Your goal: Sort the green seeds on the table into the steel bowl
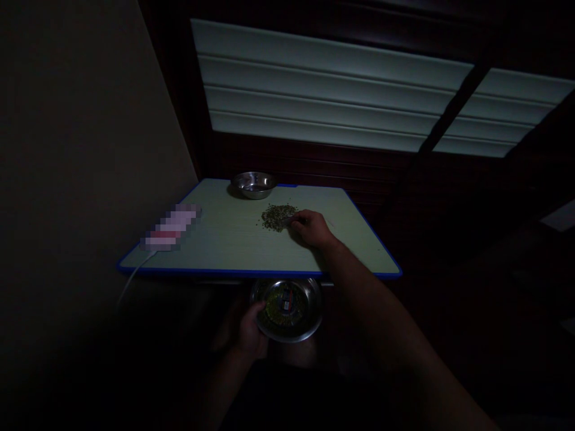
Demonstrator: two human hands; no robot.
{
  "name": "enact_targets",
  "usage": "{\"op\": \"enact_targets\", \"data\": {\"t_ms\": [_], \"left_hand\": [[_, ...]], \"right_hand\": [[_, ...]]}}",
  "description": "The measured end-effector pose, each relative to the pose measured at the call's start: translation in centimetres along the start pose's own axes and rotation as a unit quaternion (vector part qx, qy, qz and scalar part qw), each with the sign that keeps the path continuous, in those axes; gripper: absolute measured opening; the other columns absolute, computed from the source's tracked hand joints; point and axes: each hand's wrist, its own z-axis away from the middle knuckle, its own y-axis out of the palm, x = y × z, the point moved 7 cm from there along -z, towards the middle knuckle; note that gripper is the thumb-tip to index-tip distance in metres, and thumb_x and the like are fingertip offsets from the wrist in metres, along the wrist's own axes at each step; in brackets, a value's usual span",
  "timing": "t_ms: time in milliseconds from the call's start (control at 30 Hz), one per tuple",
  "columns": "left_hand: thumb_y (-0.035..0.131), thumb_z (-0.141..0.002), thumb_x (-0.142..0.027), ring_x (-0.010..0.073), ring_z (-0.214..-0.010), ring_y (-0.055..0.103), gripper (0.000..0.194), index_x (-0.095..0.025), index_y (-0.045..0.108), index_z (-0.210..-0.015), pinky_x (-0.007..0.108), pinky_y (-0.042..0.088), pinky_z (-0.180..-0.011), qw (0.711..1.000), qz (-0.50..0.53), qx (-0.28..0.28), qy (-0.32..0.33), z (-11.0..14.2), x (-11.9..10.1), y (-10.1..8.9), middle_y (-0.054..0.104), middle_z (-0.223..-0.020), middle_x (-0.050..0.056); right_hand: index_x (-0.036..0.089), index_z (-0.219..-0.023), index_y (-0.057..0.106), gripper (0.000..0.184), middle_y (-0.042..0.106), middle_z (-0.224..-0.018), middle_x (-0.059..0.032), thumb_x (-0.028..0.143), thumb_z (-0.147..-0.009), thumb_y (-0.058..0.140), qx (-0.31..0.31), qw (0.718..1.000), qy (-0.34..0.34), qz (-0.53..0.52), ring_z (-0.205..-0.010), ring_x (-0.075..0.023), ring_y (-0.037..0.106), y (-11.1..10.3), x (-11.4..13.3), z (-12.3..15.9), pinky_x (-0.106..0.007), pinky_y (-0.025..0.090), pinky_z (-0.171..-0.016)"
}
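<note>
A small pale table [215,245] with a blue edge stands before me in dim light. On it lies a heap of small greenish grains [277,216]. My right hand [311,228] rests on the table right beside the heap, fingers curled at its right edge; what the fingertips hold is too dark to tell. Below the table's near edge my left hand [252,327] grips the rim of a steel bowl [288,309] that holds greenish grains and a small dark object.
An empty steel bowl [254,184] sits at the table's far edge. A blurred pinkish object [171,227] with a white cable [135,272] lies at the table's left. A wall is on the left, a window with dark frames behind.
</note>
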Motion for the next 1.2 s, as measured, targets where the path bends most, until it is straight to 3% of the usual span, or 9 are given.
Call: {"op": "enact_targets", "data": {"t_ms": [367, 600, 867, 1067, 1200], "left_hand": [[0.063, -0.066, -0.017, 0.0309, -0.094, 0.074, 0.015, -0.016, 0.074, -0.076, 0.041, 0.057, -0.091, 1.0, 0.013, 0.017, 0.016, -0.5, 0.0, -0.3, 0.078, -0.076, 0.009], [0.06, -0.069, -0.016, 0.0302, -0.088, 0.075, 0.015, -0.018, 0.073, -0.074, 0.042, 0.059, -0.086, 1.0, 0.002, 0.002, -0.001, 0.1, -0.2, 0.1, 0.077, -0.07, 0.007], [0.06, -0.069, -0.017, 0.0329, -0.096, 0.073, 0.015, -0.017, 0.073, -0.077, 0.044, 0.058, -0.088, 1.0, 0.007, 0.0, -0.017, -0.1, 0.2, 0.0, 0.076, -0.071, 0.009], [0.062, -0.068, -0.019, 0.0332, -0.094, 0.073, 0.014, -0.015, 0.073, -0.076, 0.044, 0.058, -0.086, 1.0, -0.015, 0.016, -0.003, -0.8, 0.3, -0.5, 0.076, -0.071, 0.009], [0.064, -0.067, -0.02, 0.0337, -0.096, 0.072, 0.011, -0.016, 0.072, -0.072, 0.044, 0.057, -0.088, 1.0, -0.019, 0.018, 0.011, -0.8, 0.1, -0.4, 0.076, -0.072, 0.009]], "right_hand": [[0.016, -0.073, 0.07, 0.013, 0.068, -0.071, -0.0011, 0.025, -0.071, 0.061, -0.001, 0.996, 0.043, -0.077, -0.07, -0.0149, 0.059, -0.2, 0.1, 0.2, -0.027, 0.044, -0.07], [0.017, -0.064, 0.064, 0.011, 0.062, -0.062, 0.0009, 0.026, -0.063, 0.059, -0.078, 0.98, 0.11, -0.144, -0.064, -0.0142, 0.054, -1.3, -0.9, 0.3, -0.026, 0.042, -0.064], [0.017, -0.061, 0.062, 0.014, 0.058, -0.058, 0.0014, 0.03, -0.062, 0.056, -0.065, 0.98, 0.137, -0.131, -0.06, -0.0134, 0.051, -1.6, -1.1, 1.5, -0.025, 0.037, -0.059], [0.017, -0.063, 0.064, 0.014, 0.061, -0.06, 0.0013, 0.027, -0.065, 0.055, -0.041, 0.988, 0.136, -0.06, -0.061, -0.0137, 0.053, -1.4, -0.9, 1.6, -0.025, 0.04, -0.061], [0.017, -0.068, 0.067, 0.015, 0.065, -0.065, -0.0007, 0.026, -0.07, 0.055, -0.06, 0.989, 0.134, -0.008, -0.066, -0.0149, 0.056, -1.7, -1.4, 1.4, -0.026, 0.042, -0.065]]}}
